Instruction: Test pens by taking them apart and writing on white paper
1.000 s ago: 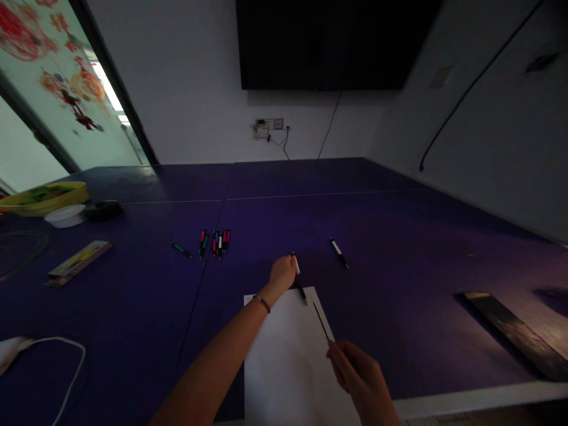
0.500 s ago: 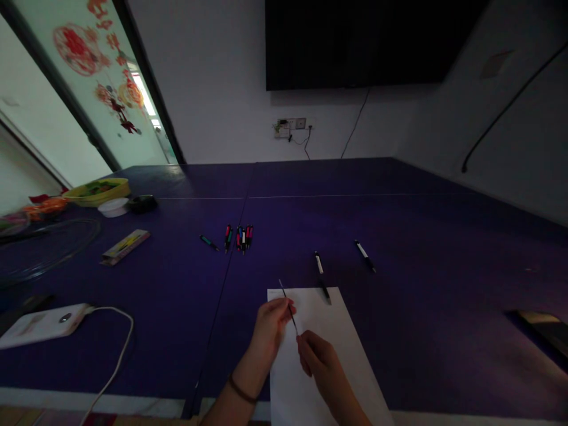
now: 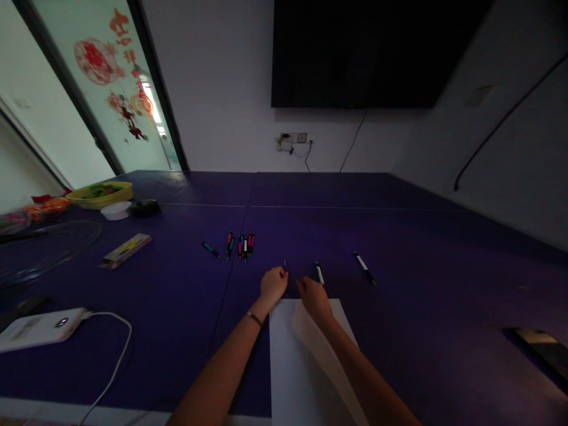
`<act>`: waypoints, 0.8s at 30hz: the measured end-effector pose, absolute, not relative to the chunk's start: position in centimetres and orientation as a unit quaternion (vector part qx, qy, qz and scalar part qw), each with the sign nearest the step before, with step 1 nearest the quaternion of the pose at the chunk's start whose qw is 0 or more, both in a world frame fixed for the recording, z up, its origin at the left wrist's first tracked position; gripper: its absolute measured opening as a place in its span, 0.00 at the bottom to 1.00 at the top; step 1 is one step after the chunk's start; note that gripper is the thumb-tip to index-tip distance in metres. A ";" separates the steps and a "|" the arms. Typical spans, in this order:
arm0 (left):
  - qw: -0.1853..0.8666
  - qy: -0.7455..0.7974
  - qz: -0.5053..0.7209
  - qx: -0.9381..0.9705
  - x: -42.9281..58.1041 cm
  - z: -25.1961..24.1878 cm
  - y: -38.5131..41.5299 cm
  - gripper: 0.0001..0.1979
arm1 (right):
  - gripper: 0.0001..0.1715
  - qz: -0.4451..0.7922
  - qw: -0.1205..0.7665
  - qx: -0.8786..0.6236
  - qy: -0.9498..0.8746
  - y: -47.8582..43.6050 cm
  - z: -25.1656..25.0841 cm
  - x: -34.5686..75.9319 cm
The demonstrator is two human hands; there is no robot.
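Observation:
My left hand (image 3: 273,285) is closed in a pinch around a thin pen refill (image 3: 285,263), just past the far edge of the white paper (image 3: 288,343). Only the refill's upper end shows clearly above the fingers. To the right, my right hand (image 3: 314,297) is closed above the paper's far edge, a small gap from the left. Whatever its fingers hold, if anything, cannot be made out. Directly behind it lies a black and white pen (image 3: 319,272), its lower part hidden by the hand. Another black and white pen (image 3: 364,268) rests farther right.
Several coloured pens (image 3: 245,247) lie together left of centre, with a green and black pen (image 3: 210,249) beside them. Left are a flat box (image 3: 126,251), a white power bank (image 3: 42,328) with its cable, and a yellow basket (image 3: 100,196). A phone (image 3: 539,349) lies far right.
Both hands have reached forward to the paper's far edge. The right hand has come off the refill's near end, while the refill stays in the left. The camera view has tilted up slightly.

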State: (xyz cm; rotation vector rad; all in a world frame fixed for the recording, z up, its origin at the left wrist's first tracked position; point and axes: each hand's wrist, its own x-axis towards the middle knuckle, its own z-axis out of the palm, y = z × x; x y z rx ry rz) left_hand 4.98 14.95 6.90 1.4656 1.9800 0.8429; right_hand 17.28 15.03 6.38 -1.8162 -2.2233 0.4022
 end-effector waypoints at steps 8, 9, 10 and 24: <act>0.192 0.763 0.216 0.578 5.5 5.5 16.6 0.10 | 0.14 0.122 0.057 -0.621 -0.772 16.2 4.9 16.5; 0.186 0.763 0.208 0.582 5.5 5.4 16.6 0.11 | 0.13 0.122 0.052 -0.620 -0.774 16.3 4.9 16.5; 0.181 0.763 0.201 0.587 5.5 5.3 16.7 0.12 | 0.13 0.122 0.048 -0.618 -0.775 16.3 4.9 16.5; 0.111 0.716 0.264 0.637 5.2 11.7 11.0 0.12 | 0.16 0.183 0.284 -0.566 -0.752 12.4 11.1 20.1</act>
